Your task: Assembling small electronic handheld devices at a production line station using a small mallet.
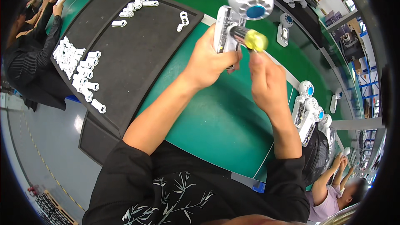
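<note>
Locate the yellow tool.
Head view, upper right of centre: the yellow tool is at the thumb end of the right hand, its dark shaft toward the white device in the left hand.

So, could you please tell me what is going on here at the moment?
A person's left hand holds up a white device with a round head, over a green table. The right hand is at the blurred yellow end of a tool, whose dark shaft appears to meet the device's body. Small white parts lie on a black tray to the left, and similar white devices are grouped to the right.
</note>
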### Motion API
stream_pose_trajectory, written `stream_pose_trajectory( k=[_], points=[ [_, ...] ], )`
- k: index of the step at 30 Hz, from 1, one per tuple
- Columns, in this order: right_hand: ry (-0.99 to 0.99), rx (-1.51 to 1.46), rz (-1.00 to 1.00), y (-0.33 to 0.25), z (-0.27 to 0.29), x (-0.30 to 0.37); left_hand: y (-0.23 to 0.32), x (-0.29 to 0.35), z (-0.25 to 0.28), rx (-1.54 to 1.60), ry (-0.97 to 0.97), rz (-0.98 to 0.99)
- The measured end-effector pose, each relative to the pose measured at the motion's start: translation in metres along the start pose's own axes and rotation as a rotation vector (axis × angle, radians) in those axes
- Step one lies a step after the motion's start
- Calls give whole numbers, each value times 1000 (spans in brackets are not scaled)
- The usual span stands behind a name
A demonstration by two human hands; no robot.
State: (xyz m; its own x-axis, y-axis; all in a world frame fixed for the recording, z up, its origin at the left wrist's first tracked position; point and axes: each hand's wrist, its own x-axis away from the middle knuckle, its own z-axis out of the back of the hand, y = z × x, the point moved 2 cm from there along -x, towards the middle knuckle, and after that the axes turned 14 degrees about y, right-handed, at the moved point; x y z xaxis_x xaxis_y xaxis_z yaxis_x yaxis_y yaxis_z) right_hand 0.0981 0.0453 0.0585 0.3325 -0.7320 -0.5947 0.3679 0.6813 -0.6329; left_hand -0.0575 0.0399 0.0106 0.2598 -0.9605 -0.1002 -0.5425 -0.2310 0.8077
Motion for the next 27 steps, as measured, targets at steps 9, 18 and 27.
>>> stream_pose_trajectory(
  k=[9,18,27],
  points=[
    [-193,448,-237,50,-16,-12,4,-10,13,395,-33,165],
    [-573,172,-335,18,-18,-6,4,-9,10,432,29,145],
    [-493,-510,-768,9,-40,18,-3,-3,6,-418,58,266]
  ],
)
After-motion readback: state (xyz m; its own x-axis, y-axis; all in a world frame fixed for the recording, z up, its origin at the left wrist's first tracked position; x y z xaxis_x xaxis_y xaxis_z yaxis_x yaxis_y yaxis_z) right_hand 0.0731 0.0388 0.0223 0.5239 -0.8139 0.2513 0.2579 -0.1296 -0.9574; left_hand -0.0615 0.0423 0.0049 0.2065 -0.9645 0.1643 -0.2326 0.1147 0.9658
